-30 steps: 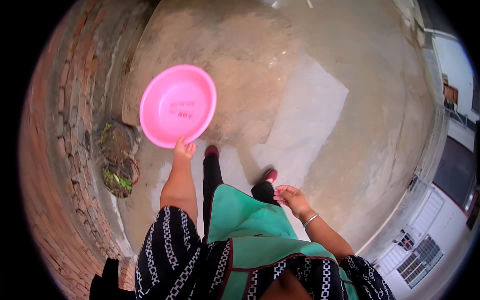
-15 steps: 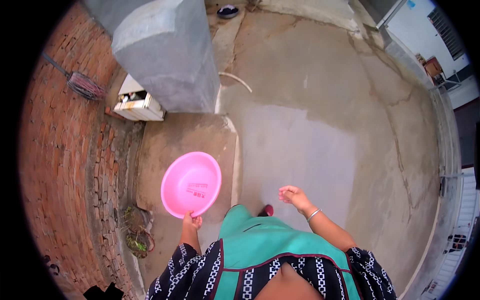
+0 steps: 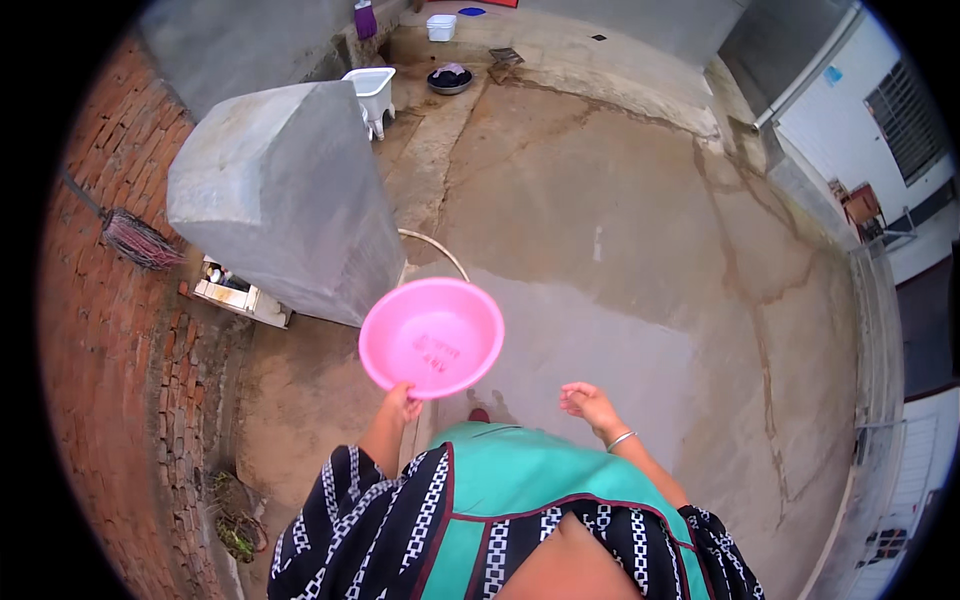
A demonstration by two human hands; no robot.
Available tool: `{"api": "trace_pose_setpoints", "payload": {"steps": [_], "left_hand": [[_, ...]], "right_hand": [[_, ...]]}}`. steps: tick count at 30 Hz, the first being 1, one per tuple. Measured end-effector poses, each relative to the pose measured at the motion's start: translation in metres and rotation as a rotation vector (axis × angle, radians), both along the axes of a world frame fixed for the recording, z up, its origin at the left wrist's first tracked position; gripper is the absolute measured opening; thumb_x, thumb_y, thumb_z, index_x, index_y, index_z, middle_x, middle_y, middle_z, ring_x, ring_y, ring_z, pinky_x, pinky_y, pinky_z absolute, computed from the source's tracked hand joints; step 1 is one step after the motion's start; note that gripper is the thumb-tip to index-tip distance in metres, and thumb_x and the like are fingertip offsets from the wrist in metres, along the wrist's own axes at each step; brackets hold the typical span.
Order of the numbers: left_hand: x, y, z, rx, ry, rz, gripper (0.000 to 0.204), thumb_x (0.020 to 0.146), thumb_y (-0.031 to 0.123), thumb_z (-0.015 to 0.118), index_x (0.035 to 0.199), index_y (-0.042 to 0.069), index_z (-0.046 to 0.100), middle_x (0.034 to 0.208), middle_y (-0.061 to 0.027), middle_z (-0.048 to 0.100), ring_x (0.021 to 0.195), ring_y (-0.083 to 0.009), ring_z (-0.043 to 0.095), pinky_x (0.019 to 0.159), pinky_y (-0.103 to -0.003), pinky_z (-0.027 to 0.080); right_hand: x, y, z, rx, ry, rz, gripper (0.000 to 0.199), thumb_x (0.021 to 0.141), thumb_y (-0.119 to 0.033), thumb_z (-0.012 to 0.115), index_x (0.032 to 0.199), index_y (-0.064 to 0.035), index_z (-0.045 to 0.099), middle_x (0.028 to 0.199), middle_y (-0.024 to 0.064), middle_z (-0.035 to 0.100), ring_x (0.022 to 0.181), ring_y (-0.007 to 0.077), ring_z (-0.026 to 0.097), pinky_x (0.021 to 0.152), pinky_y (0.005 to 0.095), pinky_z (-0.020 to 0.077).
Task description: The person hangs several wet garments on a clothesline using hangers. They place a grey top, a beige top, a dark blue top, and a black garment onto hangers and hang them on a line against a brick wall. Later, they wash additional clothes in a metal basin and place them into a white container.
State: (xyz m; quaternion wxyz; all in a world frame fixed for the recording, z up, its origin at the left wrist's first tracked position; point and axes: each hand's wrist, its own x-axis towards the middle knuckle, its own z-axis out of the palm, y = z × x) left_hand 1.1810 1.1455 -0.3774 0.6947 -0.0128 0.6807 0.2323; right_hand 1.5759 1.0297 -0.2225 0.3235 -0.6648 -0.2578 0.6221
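A pink plastic basin (image 3: 430, 325) with red print inside hangs out in front of me. My left hand (image 3: 402, 405) is closed on its near rim. The inside of the basin faces up, and nothing shows in it. To the right of the basin, apart from it, my right hand (image 3: 592, 406) is held in the air, fingers loosely bent and holding nothing. A silver bracelet (image 3: 621, 441) circles that wrist. I wear a green apron (image 3: 530, 465), and the tip of one dark red shoe (image 3: 479, 414) shows beyond it.
A grey concrete block (image 3: 290, 190) stands ahead left, with a worn white cabinet (image 3: 240, 297) beside it. A pale hose (image 3: 435, 243) lies behind the basin. Farther off are a white tub (image 3: 372, 92) and a dark bowl (image 3: 450, 80) of cloth. Wet concrete (image 3: 590, 345) covers the ground.
My left hand has carried the basin to the right and raised it. My view has tilted up, bringing the white tub and the far wall into sight. The right hand keeps its pose.
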Motion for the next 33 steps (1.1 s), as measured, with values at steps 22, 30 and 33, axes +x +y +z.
{"api": "trace_pose_setpoints", "payload": {"steps": [22, 30, 33], "left_hand": [[0.176, 0.532, 0.053, 0.117, 0.04, 0.253, 0.016, 0.081, 0.029, 0.059, 0.084, 0.013, 0.054, 0.064, 0.0012, 0.055, 0.051, -0.0115, 0.05, 0.06, -0.031, 0.048], [0.174, 0.813, 0.043, 0.088, 0.025, 0.407, 0.018, 0.08, 0.03, 0.063, 0.087, 0.014, 0.056, 0.073, 0.0002, 0.056, 0.06, -0.0132, 0.053, 0.063, -0.031, 0.048], [0.173, 0.902, 0.046, 0.17, -0.04, 0.373, 0.017, 0.08, 0.029, 0.063, 0.087, 0.015, 0.056, 0.073, -0.0001, 0.056, 0.062, -0.0137, 0.054, 0.066, -0.031, 0.048]], "right_hand": [[0.204, 0.729, -0.032, 0.059, -0.064, 0.498, 0.022, 0.086, -0.016, 0.055, 0.104, -0.0037, 0.06, 0.093, 0.0047, 0.062, 0.085, 0.0138, 0.061, 0.075, 0.0279, 0.0478], [0.232, 0.905, -0.075, 0.175, -0.693, 1.167, 0.027, 0.077, -0.017, 0.062, 0.103, -0.0087, 0.065, 0.091, 0.0128, 0.066, 0.084, 0.027, 0.062, 0.078, 0.0336, 0.0475], [0.23, 0.981, -0.084, 0.035, -0.573, 1.272, 0.025, 0.076, -0.018, 0.061, 0.098, -0.0094, 0.067, 0.092, 0.0148, 0.066, 0.085, 0.0321, 0.061, 0.079, 0.0372, 0.0471]]}}
